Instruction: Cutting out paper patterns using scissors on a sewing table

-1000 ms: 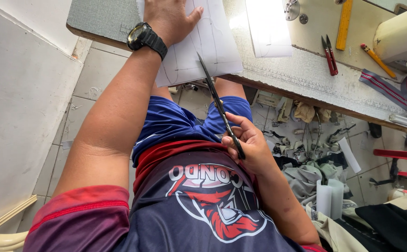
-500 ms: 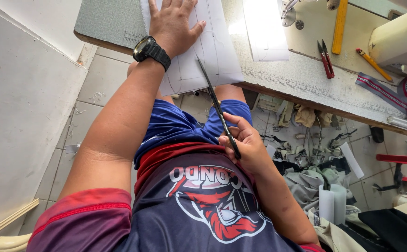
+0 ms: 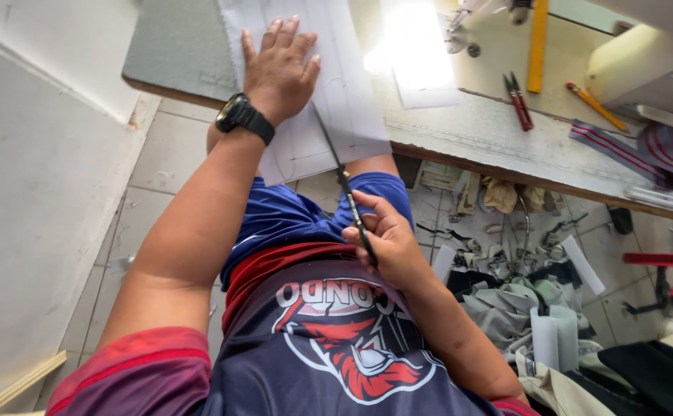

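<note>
My left hand [image 3: 279, 68], with a black watch on its wrist, lies flat with fingers spread on a white sheet of fabric [image 3: 344, 92] that hangs over the table's near edge. My right hand [image 3: 386, 239] grips the handles of long black scissors [image 3: 342, 177], held low over my lap. The blades point up toward the sheet, their tip at its lower part beside my left hand. Faint drawn lines show on the sheet.
The worktable [image 3: 491, 131] carries a green cutting mat [image 3: 178, 46], a second white piece [image 3: 413, 54], red snips [image 3: 517, 98], a yellow ruler [image 3: 538, 42], an orange pencil [image 3: 597, 105] and striped ribbon [image 3: 637, 154]. Fabric scraps and white rolls [image 3: 548, 339] litter the tiled floor. A white wall [image 3: 36, 185] stands at left.
The view has tilted down a little, so the table and my left hand sit lower in frame. My right hand has lifted the scissors slightly toward the sheet.
</note>
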